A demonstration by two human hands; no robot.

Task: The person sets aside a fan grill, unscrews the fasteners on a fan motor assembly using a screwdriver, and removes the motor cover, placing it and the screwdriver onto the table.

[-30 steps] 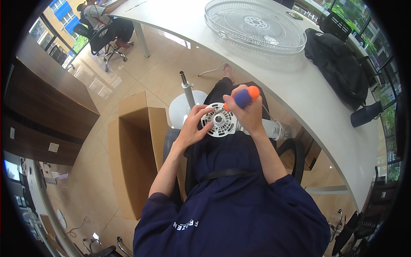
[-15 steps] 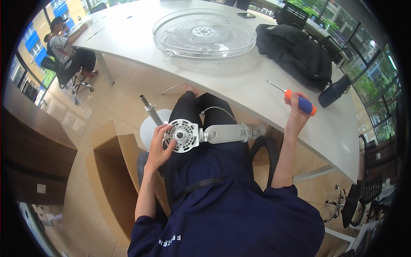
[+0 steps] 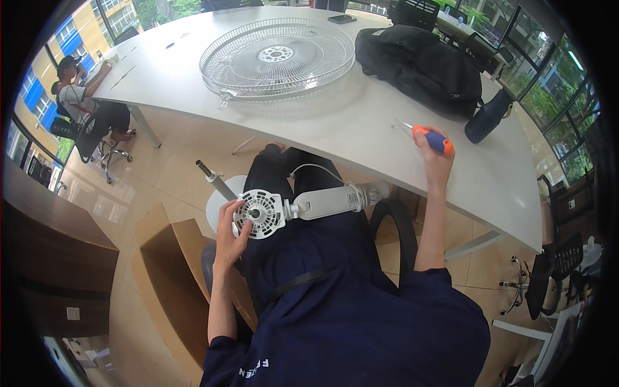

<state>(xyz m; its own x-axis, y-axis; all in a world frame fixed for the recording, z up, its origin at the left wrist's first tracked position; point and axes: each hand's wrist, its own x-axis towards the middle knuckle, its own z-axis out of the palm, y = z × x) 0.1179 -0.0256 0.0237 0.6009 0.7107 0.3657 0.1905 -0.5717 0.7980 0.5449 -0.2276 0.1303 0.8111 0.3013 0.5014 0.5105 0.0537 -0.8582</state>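
Observation:
Across my lap lies a white fan motor unit (image 3: pixel 271 222), its round slotted face turned up, with a white neck piece (image 3: pixel 325 202) reaching to the right. My left hand (image 3: pixel 229 238) grips the rim of that round face, thumb and fingers on its left side. Over the right part of the table my right hand (image 3: pixel 434 159) is wrapped round a screwdriver (image 3: pixel 437 141) with an orange and blue handle. The screwdriver's shaft points up and left, its tip close to the tabletop; whether it touches I cannot tell.
On the white table (image 3: pixel 174 84) lies a round wire fan guard (image 3: pixel 277 55). A black backpack (image 3: pixel 419 68), a dark bottle (image 3: pixel 488 116) and a phone (image 3: pixel 342 19) are there too. An open cardboard box (image 3: pixel 164 284) and a metal pole (image 3: pixel 216 179) stand at my left. Someone (image 3: pixel 80 97) sits far left.
My right hand has lowered the screwdriver toward the tabletop, moving slightly left. My left hand stays on the fan motor unit. The whole view has shifted a little.

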